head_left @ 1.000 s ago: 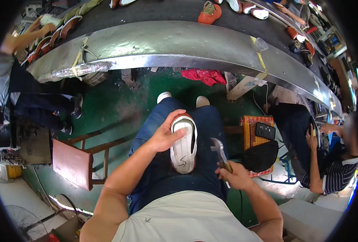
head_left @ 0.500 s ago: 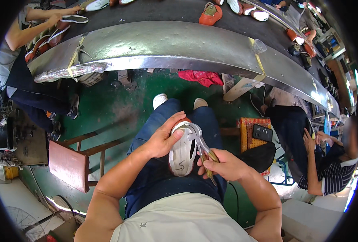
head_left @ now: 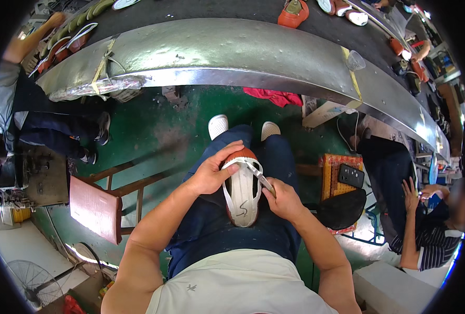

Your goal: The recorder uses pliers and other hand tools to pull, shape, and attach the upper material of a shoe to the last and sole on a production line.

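A shoe upper on a last [head_left: 241, 192], white underneath with an orange-red edge, lies sole-up on my lap. My left hand [head_left: 211, 172] grips its toe end, the thumb pressing on the rim. My right hand [head_left: 282, 199] holds metal pincers [head_left: 258, 175] whose jaws pinch the edge of the shoe near the toe. My blue trousers and white shoes [head_left: 217, 125] show beyond it.
A long curved metal conveyor [head_left: 243, 52] carrying shoes runs across the top. A red-topped wooden stool [head_left: 96, 209] stands at my left. Other seated people work at far left [head_left: 18, 104] and at right [head_left: 415, 220]. A red rag [head_left: 274, 96] lies on the green floor.
My right hand has brought the pincers up from my right thigh onto the shoe's edge. My left hand has slid toward the toe, and the orange-red edge shows more.
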Demonstrator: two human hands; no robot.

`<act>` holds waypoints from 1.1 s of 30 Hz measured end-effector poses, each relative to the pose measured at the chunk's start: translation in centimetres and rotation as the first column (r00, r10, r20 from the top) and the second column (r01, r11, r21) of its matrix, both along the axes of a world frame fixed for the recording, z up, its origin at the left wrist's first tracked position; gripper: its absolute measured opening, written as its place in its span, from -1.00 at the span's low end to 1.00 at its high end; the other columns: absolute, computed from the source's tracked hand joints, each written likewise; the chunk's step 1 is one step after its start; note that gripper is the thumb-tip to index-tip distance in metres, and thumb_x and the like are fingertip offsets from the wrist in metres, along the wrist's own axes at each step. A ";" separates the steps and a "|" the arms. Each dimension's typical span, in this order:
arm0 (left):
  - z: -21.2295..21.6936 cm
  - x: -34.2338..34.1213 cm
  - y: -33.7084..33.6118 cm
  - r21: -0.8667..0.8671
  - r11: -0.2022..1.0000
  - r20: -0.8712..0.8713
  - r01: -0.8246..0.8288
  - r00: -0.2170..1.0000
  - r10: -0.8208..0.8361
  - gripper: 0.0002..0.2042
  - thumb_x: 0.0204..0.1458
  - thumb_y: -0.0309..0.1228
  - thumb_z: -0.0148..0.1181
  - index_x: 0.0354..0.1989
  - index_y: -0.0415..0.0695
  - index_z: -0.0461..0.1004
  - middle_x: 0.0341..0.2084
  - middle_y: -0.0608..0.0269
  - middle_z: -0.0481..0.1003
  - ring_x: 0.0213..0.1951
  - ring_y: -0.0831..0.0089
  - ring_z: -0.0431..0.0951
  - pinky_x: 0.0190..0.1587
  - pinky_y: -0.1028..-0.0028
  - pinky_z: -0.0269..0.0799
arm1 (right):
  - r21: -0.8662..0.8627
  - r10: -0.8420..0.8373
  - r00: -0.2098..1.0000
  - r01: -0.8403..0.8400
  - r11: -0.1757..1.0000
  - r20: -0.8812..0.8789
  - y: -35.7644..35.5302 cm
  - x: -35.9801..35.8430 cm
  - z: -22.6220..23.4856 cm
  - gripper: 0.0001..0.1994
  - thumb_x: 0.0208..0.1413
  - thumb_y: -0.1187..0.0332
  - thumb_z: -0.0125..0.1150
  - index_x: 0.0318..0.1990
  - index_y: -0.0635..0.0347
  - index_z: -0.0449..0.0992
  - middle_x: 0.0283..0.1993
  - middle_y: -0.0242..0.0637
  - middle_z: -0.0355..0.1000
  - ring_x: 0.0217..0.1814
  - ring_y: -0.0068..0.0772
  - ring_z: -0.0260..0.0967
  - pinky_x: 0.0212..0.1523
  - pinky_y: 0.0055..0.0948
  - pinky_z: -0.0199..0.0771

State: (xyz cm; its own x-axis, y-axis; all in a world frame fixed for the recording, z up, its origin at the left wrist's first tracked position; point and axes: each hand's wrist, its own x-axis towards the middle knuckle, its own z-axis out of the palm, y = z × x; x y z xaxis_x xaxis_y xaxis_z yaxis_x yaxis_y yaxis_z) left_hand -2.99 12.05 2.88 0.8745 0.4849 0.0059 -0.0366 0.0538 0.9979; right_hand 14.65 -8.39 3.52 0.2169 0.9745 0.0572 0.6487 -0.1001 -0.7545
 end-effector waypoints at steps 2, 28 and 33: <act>0.5 0.3 0.0 -0.071 0.997 -0.027 0.001 1.000 -0.003 -0.52 0.28 -0.45 0.19 0.36 -0.16 0.32 0.29 0.10 0.37 0.34 0.33 0.31 0.40 0.30 0.15 | -0.036 0.024 0.996 -0.021 0.999 0.083 -0.3 -0.1 1.0 -0.69 0.23 0.37 0.22 0.04 0.34 0.40 -0.13 0.06 0.51 -0.16 0.16 0.53 -0.15 -0.04 0.56; 7.5 -5.2 -12.8 0.762 0.599 0.374 -0.246 0.922 -0.097 -0.50 -0.20 -0.35 0.60 0.00 -0.04 0.63 0.14 0.14 0.51 0.12 0.06 0.48 0.07 0.09 0.58 | 0.527 0.201 0.926 -0.002 0.850 -0.320 -5.4 -3.7 7.6 -0.56 0.02 0.58 0.40 0.04 0.20 0.35 -0.12 -0.21 0.50 -0.08 -0.10 0.50 0.03 -0.18 0.49; 7.0 -5.5 -12.6 0.818 0.519 0.357 -0.247 0.926 -0.121 -0.43 -0.16 -0.29 0.61 0.09 -0.02 0.56 0.17 0.08 0.42 0.12 -0.01 0.47 0.00 0.12 0.65 | 0.322 0.268 0.768 -0.085 0.943 -0.582 -4.2 -3.7 6.4 -0.61 0.37 0.29 0.08 0.21 0.29 0.20 0.19 0.07 0.45 0.23 0.03 0.48 0.20 -0.14 0.48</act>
